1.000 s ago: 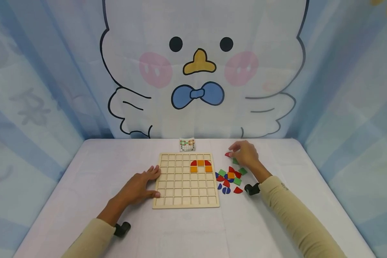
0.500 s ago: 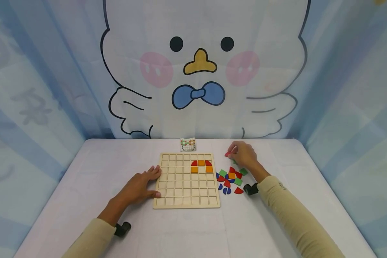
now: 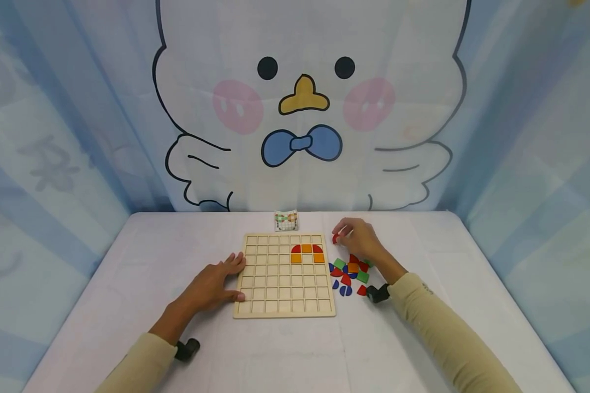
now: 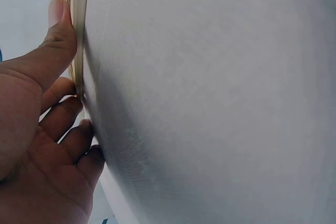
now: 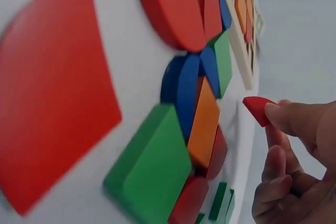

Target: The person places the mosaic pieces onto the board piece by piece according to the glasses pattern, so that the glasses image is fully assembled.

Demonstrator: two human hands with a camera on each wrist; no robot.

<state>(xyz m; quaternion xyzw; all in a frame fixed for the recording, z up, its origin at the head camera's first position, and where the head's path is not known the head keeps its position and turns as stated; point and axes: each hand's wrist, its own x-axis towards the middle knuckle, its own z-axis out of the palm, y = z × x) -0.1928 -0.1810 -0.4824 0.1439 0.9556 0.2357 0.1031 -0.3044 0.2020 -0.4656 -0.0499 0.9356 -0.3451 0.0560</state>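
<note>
A red quarter-circle piece [image 5: 257,108] is pinched between thumb and fingers of my right hand [image 3: 360,238], just off the board's upper right corner. My left hand [image 3: 215,284] rests along the left edge of the wooden grid board [image 3: 275,314], its thumb and fingertips at the frame with the fingers spread. In the board's upper right cells lie orange squares [image 3: 307,248] and red quarter-circles [image 3: 317,249], forming a small arch. From the left wrist, the thumb [image 4: 62,35] shows against the board's side.
Loose red, blue, green and orange pieces [image 3: 363,277] lie heaped right of the board, partly under my right forearm. Behind the board sits a small pattern card [image 3: 287,221]. A cartoon-printed curtain [image 3: 302,180] hangs beyond the table's back edge.
My right hand has moved left and slightly nearer the board, carrying the red quarter-circle piece away from its spot at the back. The left hand has stayed in place.
</note>
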